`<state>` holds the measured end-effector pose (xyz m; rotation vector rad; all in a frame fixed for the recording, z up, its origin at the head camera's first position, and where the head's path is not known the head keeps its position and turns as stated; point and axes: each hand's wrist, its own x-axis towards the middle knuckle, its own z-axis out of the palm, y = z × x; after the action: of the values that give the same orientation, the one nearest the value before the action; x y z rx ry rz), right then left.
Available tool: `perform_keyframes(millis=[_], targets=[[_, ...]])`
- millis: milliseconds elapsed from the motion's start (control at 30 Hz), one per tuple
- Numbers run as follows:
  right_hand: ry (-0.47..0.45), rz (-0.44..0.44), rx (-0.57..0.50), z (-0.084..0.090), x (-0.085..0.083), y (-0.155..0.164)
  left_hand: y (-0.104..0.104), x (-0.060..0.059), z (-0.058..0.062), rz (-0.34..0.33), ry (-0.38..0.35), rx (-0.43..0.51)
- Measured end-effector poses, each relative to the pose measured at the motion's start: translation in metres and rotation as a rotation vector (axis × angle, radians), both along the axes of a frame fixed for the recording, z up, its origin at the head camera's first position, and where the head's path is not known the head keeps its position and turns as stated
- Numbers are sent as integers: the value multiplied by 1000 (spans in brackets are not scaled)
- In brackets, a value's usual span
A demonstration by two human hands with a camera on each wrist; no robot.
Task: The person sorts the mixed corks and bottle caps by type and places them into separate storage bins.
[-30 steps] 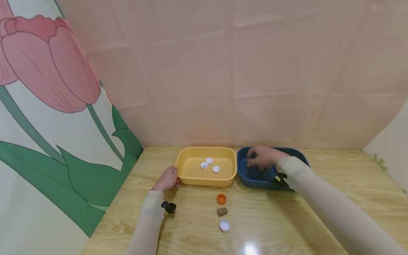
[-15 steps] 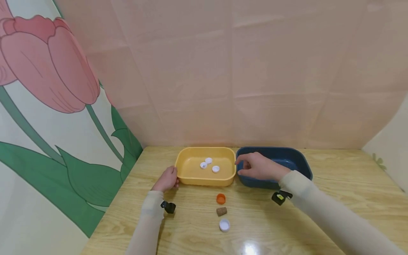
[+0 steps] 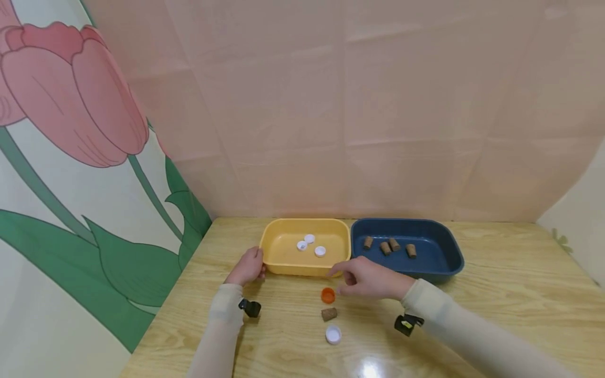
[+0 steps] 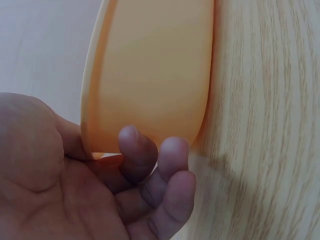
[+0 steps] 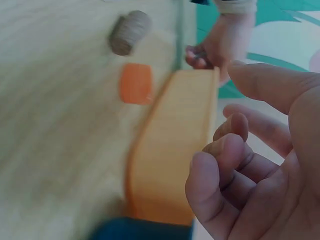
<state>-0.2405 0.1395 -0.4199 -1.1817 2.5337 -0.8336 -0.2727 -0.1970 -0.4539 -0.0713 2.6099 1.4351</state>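
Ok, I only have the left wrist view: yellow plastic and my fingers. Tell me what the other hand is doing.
Observer: The right hand hovers over the table, just right of an orange cap, holding nothing.
Operator: Give me what else lies near that cap.
Observer: A cork sits just in front of it, then a white cap, all in a line toward you.
Operator: Now the trays. Report the contents.
Observer: The yellow tray your left hand grips holds three white caps; the blue tray beside it holds four corks.
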Motion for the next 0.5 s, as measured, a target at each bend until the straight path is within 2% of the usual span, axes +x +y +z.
perform_keyframes(millis=[300, 500], targets=[[-65, 3, 0, -34, -6, -7, -1, -2, 0, -12, -3, 1], [-81, 1, -6, -49, -11, -11, -2, -2, 1, -21, -18, -8]])
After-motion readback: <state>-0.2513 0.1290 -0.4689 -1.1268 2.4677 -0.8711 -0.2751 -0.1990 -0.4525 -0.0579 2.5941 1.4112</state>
